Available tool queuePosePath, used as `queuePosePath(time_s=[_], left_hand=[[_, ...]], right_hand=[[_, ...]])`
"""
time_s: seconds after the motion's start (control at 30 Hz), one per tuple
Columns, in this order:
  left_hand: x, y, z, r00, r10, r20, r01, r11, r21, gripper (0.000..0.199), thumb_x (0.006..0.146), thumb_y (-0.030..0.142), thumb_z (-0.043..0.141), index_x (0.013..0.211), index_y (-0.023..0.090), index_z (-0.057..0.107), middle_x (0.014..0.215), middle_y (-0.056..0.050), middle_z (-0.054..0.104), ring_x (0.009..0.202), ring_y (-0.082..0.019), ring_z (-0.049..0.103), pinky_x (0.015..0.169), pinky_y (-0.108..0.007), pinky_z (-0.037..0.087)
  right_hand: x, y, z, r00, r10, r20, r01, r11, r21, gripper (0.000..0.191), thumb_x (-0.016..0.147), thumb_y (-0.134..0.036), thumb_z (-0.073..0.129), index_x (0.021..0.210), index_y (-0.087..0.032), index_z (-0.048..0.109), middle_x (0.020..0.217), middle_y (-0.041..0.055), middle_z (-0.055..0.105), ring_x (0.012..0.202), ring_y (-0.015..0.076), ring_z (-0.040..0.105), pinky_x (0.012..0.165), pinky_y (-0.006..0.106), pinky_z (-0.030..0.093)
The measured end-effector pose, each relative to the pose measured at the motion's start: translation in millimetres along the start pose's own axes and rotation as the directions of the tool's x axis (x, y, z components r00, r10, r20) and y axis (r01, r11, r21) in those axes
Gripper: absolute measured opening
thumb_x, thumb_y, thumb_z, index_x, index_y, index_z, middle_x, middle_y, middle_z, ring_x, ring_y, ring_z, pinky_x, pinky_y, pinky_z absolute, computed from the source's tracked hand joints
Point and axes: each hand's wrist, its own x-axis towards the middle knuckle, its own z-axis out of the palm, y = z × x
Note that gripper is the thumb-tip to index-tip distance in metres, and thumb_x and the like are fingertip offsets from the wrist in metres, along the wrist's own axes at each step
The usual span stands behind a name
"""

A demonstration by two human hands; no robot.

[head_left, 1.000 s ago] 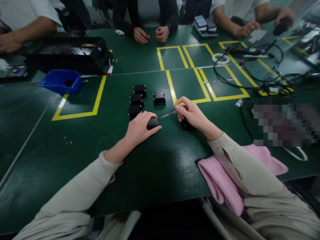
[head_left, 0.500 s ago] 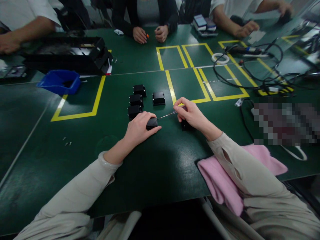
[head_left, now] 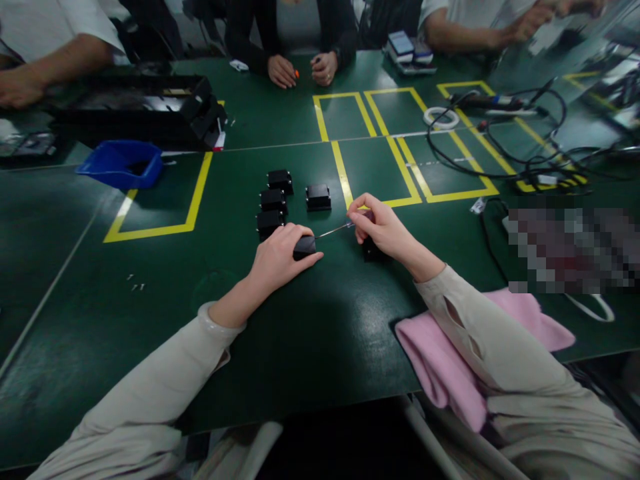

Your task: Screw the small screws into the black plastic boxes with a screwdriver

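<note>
My left hand [head_left: 284, 257] is closed round a small black box [head_left: 305, 247] and steadies it on the green table. In my right hand [head_left: 374, 223] is a screwdriver [head_left: 336, 231], its thin shaft reaching left so that the tip meets the box's right side. Part of the handle is hidden by my fingers. Under my right hand sits another black box [head_left: 371, 251], partly covered. Beyond my left hand stand similar boxes: three in a column, the nearest [head_left: 270, 221] close to my fingers, and one apart [head_left: 319, 196] to the right.
Several tiny screws [head_left: 135, 287] lie at left. Farther back are a blue scoop-shaped bin [head_left: 123, 163] and stacked black trays [head_left: 135, 110]. A pink cloth [head_left: 440, 360] lies under my right forearm. Cables [head_left: 480, 163] and a tape roll [head_left: 441, 118] are at right. Co-workers sit opposite.
Both my hands, the box and the screwdriver keep nearly the same place. At the far right, a co-worker's hand has lifted from the table.
</note>
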Motion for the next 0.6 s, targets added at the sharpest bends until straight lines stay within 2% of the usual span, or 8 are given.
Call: queuePosePath(time_s=[0.13, 0.3, 0.5, 0.6], left_hand=[[-0.1, 0.7, -0.6, 1.000, -0.006, 0.001, 0.006, 1.000, -0.008, 0.036, 0.096, 0.054, 0.068, 0.114, 0.023, 0.063, 0.114, -0.010, 0.071, 0.106, -0.031, 0.066, 0.091, -0.043, 0.054], [0.2, 1.2, -1.2, 1.000, 0.000, 0.003, 0.000, 1.000, -0.010, 0.036, 0.096, 0.054, 0.067, 0.114, 0.023, 0.063, 0.114, -0.010, 0.071, 0.105, -0.031, 0.066, 0.090, -0.044, 0.054], [0.5, 0.8, -1.1, 1.000, 0.004, 0.002, -0.004, 1.000, -0.010, 0.035, 0.097, 0.053, 0.067, 0.114, 0.022, 0.063, 0.113, -0.010, 0.071, 0.105, -0.030, 0.066, 0.089, -0.043, 0.054], [0.7, 0.9, -1.0, 1.000, 0.000, 0.002, 0.000, 1.000, -0.016, 0.034, 0.097, 0.053, 0.068, 0.113, 0.023, 0.063, 0.113, -0.009, 0.071, 0.106, -0.030, 0.066, 0.090, -0.043, 0.054]], right_hand=[[0.4, 0.6, -0.3, 1.000, -0.017, -0.007, 0.017, 1.000, -0.019, 0.014, 0.100, -0.031, 0.063, 0.100, -0.023, 0.052, 0.058, -0.0103, 0.055, 0.049, 0.0096, 0.057, 0.053, 0.024, 0.041], [0.0, 1.6, 0.2, 1.000, 0.025, -0.012, -0.025, 1.000, -0.011, 0.019, 0.103, -0.039, 0.060, 0.097, -0.023, 0.050, 0.052, -0.0124, 0.045, 0.046, 0.0098, 0.054, 0.049, 0.024, 0.037], [-0.1, -0.1, -1.3, 1.000, 0.000, 0.005, 0.000, 1.000, -0.006, 0.015, 0.100, -0.031, 0.063, 0.103, -0.023, 0.051, 0.059, -0.0101, 0.055, 0.050, 0.0097, 0.057, 0.054, 0.024, 0.041], [-0.5, -0.3, -1.0, 1.000, 0.017, -0.006, -0.017, 1.000, -0.009, 0.016, 0.103, -0.035, 0.061, 0.100, -0.023, 0.051, 0.057, -0.0107, 0.052, 0.049, 0.0096, 0.056, 0.053, 0.024, 0.042]])
